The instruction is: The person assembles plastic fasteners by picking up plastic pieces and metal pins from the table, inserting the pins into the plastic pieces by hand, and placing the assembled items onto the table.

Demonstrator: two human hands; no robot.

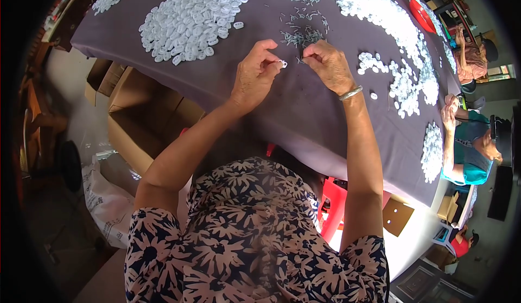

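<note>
A dark worktop [309, 118] fills the view; an open cardboard box [127, 143] crowds its near edge at 8 o'clock from the left hand [254, 76]. At 10 o'clock lies a heap of white pieces [190, 23]. The right hand [330, 68] has its fingertips together by the grey pins [306, 36] at 11 o'clock, apparently kept central for short reach; whether they grip 1, I can't tell. Loose pins clutter that spot. The left hand pinches 1 small white piece [284, 63], probably edgewise to leave most exposed.
</note>
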